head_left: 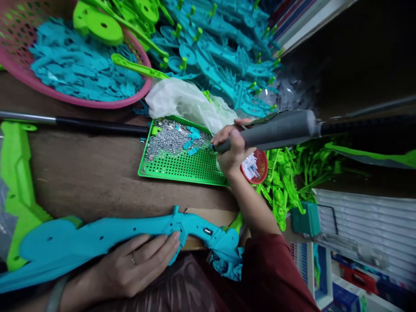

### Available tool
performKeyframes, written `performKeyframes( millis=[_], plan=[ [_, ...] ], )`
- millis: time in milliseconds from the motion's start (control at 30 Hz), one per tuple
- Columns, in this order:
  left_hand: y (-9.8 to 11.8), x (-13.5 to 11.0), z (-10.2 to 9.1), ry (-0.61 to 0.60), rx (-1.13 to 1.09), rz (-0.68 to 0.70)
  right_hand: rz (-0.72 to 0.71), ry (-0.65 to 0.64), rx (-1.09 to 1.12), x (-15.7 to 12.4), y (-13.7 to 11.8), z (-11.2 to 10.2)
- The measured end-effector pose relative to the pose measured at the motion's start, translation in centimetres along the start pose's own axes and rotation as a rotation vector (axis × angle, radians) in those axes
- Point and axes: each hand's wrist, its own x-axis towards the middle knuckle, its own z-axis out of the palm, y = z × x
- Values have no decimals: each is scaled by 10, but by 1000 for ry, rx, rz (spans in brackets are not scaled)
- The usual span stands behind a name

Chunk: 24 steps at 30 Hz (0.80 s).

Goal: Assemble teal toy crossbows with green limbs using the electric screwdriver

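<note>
Left hand: fingers laid across the blue casing; thumb hidden, cannot tell whether it clamps.
Right hand: clamped around the grey power driver, by the green tray of screws.
Blue casing: at the tabletop's near edge.

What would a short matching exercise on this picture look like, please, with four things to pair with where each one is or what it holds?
Column one:
1. Grey tool
2. Large blue piece
3. Green tray
4. Pink basket

Column two:
A. Lies under the left hand
B. Heaped with small blue pieces
C. Gripped in the right hand
D. Holds many small metal parts

Right pairs: 1-C, 2-A, 3-D, 4-B.
</note>
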Motion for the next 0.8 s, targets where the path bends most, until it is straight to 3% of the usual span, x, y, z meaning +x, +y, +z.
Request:
performKeyframes(
  millis=[267,333,400,500,600,700,800],
  plan=[
    [0,11,-4,-26,-50,-32,2,53,99,8,7,6],
    [-1,11,-3,-29,-12,-24,-5,83,122,9,-12,5],
    [-2,10,-2,-24,16,-4,-23,98,171,0,-47,-1],
    [-2,6,1,-5,26,14,23,-64,266,-40,-111,-19],
    [-2,5,2,12,-13,12,163,-419,348,-98,-154,-36],
    [-3,7,0,-1,-36,10,180,-552,409,-144,-159,-41],
    [-3,10,-3,17,-25,6,146,-563,410,-157,-146,-37]
  ],
)
